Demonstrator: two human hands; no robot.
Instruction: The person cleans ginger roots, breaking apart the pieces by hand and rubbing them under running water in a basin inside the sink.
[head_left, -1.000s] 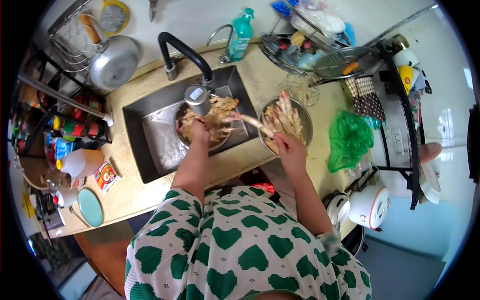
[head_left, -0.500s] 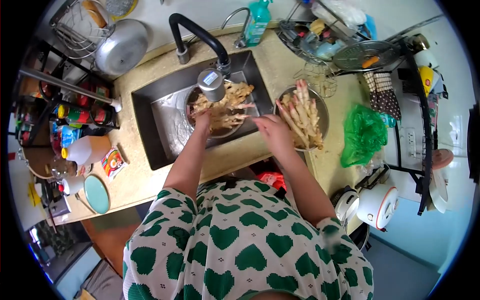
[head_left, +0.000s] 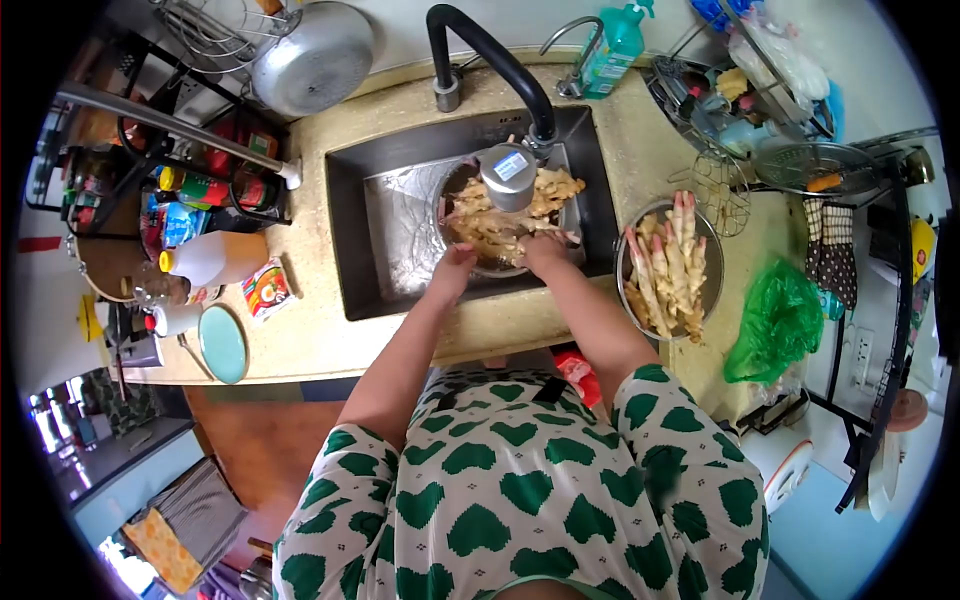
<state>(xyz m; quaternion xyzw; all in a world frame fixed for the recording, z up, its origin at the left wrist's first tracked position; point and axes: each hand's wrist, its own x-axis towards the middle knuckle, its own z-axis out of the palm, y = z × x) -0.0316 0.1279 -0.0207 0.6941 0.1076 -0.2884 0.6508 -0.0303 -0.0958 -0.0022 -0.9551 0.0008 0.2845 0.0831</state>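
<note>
Ideally, the left hand, at the near-left rim of the bowl, should steady it while the right hand, inside, gently turns chicken feet, neither grip discernible.

Kitchen, prob. a home one: dark grey rectangular metal sink w/ black curved-neck tap, set in speckled beige countertop; teal plastic pump bottle behind; round silver metal pan nr wall; yellow-capped plastic jug & colourful food pkt at L; round metal bowl of pale chicken feet at R.
</note>
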